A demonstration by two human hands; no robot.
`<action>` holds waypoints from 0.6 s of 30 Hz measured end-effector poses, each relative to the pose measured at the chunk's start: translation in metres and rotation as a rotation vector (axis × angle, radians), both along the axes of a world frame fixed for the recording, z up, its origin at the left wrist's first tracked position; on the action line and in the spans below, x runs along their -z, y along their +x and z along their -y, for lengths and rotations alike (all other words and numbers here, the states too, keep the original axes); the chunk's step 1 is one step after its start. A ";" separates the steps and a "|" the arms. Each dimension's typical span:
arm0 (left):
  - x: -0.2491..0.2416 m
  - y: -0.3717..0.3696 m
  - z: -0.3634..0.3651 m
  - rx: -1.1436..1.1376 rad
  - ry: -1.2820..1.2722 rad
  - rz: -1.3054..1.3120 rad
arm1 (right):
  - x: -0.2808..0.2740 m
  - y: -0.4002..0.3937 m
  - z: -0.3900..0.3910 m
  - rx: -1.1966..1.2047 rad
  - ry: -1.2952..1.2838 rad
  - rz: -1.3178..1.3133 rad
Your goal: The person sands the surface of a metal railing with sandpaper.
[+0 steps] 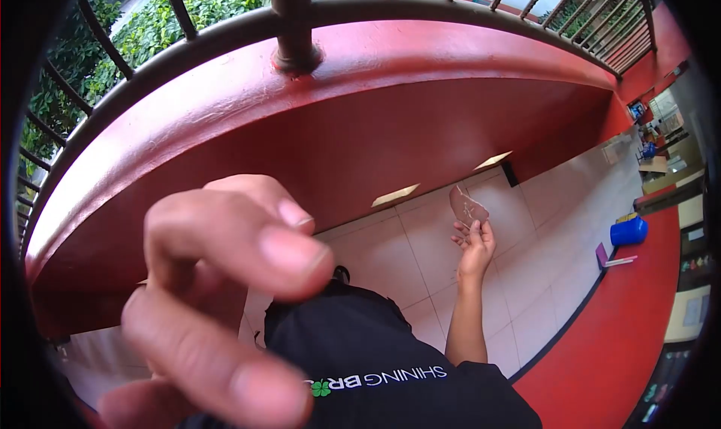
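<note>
My left hand (203,279) is very large and close to the camera on the left. Its fingers are bent, with a gap between the thumb and the fingertips, and nothing shows in them. Further off, at the middle right, my right hand (475,252) is raised over the tiled floor. Between its fingertips it pinches a thin, flat brownish piece (467,206) with a rounded, uneven outline and pale squiggly marks. I cannot make out what kind of piece it is. The black shirt (353,346) on my body bears white lettering and a green clover.
A red wall (360,136) with a dark metal railing (360,7) curves across the top, with green plants (188,12) beyond. On the right, a blue container (629,231) and a purple item (601,255) rest on a red ledge (608,339). Pale tiles (420,249) cover the floor.
</note>
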State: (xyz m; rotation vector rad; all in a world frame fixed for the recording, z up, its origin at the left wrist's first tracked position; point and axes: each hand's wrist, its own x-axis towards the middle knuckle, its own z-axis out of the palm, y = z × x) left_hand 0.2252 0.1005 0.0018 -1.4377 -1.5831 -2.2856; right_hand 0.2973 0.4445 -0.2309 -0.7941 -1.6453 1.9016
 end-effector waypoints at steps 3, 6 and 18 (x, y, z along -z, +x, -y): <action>-0.007 -0.037 -0.009 -0.011 0.019 0.081 | 0.010 0.009 0.001 -0.017 0.012 0.013; 0.007 0.019 0.047 -0.046 0.014 0.123 | 0.018 0.019 0.007 0.017 -0.043 0.064; 0.003 0.120 0.154 -0.153 -0.030 0.243 | 0.011 0.005 0.018 0.013 -0.025 0.002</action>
